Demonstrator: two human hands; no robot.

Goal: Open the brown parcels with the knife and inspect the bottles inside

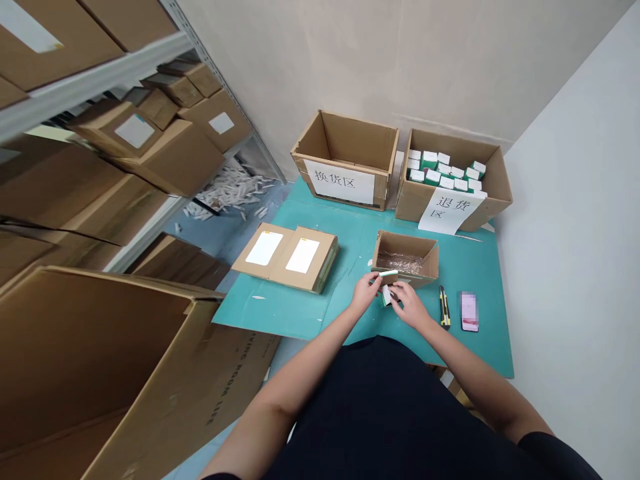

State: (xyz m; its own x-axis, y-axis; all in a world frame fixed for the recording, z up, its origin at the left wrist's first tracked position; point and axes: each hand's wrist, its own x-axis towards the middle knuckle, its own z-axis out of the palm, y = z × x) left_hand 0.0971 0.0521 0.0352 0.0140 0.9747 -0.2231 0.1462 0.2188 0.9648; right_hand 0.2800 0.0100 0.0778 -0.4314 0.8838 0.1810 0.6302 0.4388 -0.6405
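left hand (363,293) and right hand (408,304) hold a small green-and-white box (387,274).

Yellow utility knife (445,307) beside a phone (469,311)

A left carton (345,143) and a right carton (495,180) stand along the far edge of the table (265,313), small boxes (440,170) inside the right one. A flat mailer (287,257) lies left of centre, a small carton (405,247) mid-table, a utility knife (444,308) and phone (469,311) to its lower right, shelving (100,83) at upper left
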